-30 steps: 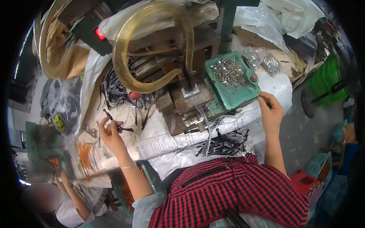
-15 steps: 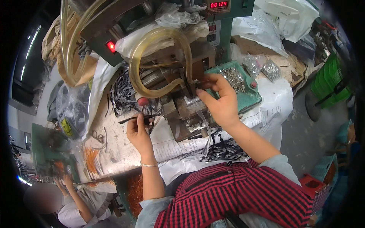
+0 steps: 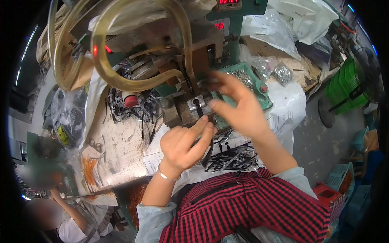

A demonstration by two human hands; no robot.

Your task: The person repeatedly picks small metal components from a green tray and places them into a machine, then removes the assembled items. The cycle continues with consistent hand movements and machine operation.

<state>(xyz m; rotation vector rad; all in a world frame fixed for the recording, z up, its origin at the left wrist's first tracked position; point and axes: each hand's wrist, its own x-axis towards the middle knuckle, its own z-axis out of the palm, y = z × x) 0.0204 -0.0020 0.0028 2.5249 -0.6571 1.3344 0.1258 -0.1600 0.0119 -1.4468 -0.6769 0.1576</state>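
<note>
My left hand (image 3: 186, 148) has its thumb and fingers closed on a thin black strip (image 3: 199, 111) at the front of the bench machine. The far end of that strip lies on a small shiny metal plate (image 3: 194, 103) under the machine's head, and its tail hangs below my fingers. To the right of the plate, my right hand (image 3: 245, 111) is blurred by motion, its thumb and fingers apart with nothing visible between them. A clear curved hose (image 3: 109, 77) loops in front of the machine.
A green tray (image 3: 265, 101) of small metal parts sits at the machine's right. Black strips (image 3: 231, 160) lie in front, with another heap (image 3: 117, 107) left. A red button (image 3: 130, 101) stands beside the machine. At lower left, a person (image 3: 77, 222) works.
My left hand has brought the black strip from the left to the metal plate. My right hand has drawn back slightly from the plate; the pale strip there is gone from view.
</note>
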